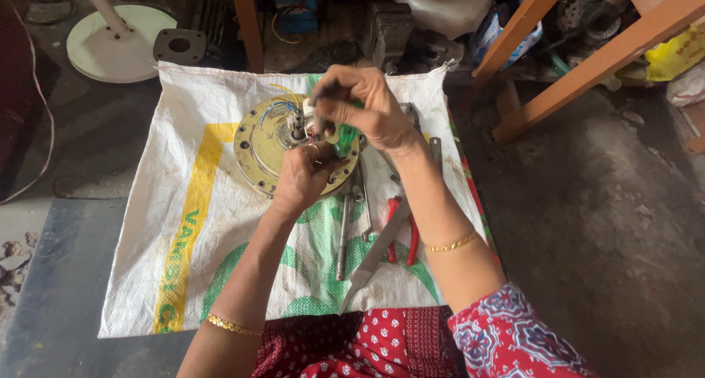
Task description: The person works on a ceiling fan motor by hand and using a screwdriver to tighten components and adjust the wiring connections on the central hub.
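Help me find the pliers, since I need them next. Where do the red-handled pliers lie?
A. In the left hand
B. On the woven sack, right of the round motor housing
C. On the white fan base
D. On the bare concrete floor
B: the red-handled pliers lie on the woven sack, below and right of the round motor housing.

A small repair workshop — bare grey concrete floor (602,224), red-handled pliers (402,231) and steel spanners (346,231) spread on a white woven plastic sack (183,128), orange-painted wooden bench legs (587,55), a dark iron vice (388,31) behind.
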